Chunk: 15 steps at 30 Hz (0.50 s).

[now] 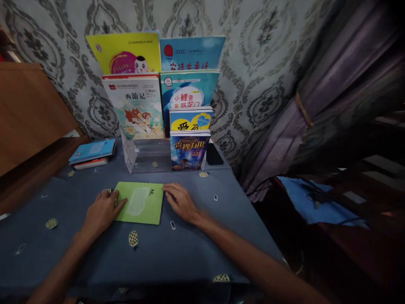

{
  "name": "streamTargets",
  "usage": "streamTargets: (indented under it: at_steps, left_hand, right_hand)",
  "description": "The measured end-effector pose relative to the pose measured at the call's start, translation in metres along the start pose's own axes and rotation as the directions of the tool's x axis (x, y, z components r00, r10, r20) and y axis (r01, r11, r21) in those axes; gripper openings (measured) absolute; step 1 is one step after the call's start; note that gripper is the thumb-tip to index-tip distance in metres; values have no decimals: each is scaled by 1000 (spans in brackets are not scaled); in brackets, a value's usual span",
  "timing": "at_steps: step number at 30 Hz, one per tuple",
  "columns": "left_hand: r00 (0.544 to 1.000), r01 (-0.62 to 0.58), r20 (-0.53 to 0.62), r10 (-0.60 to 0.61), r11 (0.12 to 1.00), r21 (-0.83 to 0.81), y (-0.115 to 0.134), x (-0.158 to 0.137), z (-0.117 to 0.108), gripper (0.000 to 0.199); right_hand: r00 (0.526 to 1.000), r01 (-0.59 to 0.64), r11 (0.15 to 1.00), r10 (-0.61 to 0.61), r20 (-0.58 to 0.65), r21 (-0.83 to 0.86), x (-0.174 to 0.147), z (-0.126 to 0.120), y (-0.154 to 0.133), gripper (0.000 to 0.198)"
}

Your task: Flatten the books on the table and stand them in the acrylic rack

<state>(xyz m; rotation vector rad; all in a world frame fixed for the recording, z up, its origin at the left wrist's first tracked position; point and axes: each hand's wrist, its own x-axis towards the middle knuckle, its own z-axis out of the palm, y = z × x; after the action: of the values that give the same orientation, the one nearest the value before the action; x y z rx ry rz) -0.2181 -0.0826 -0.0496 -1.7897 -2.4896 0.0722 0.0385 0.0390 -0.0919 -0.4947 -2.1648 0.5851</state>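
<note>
Your left hand (100, 210), loosely open, lays its thumb on the green book (138, 211) left of lower centre, apparently steadying it; your right hand (182, 204) touches its upper-right corner, whether pinching I cannot tell.

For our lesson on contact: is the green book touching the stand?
Apart: the head view shows a strip of blue cloth between the green book and the stand.
</note>
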Motion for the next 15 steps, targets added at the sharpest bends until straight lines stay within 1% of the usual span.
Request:
streamTargets:
  at_steps: [3,7,10,12,15]
  left_hand:
    - [999,-44,-18,44,998,-39,11,1,4,51]
    - [991,-127,-41,124,990,-65,28,1,6,48]
    - [984,-179,-34,177,982,-53,45,-2,4,43]
    - [980,-199,-7,199,979,-45,57,-4,0,38]
    - [971,-233,43,235,971,-57,76,-7,-7,28]
  right_hand:
    - [996,73,996,-70,52,-47,-2,-1,-7,27]
    - [982,139,982,-120,144,-130,-3,-2,-12,26]
    - [964,169,968,-123,237,-185,-4,-3,-15,24]
    - [948,176,963,-109,300,-206,-4,-3,-18,22]
    - [929,170,961,-83,360,-217,-4,-3,-22,22]
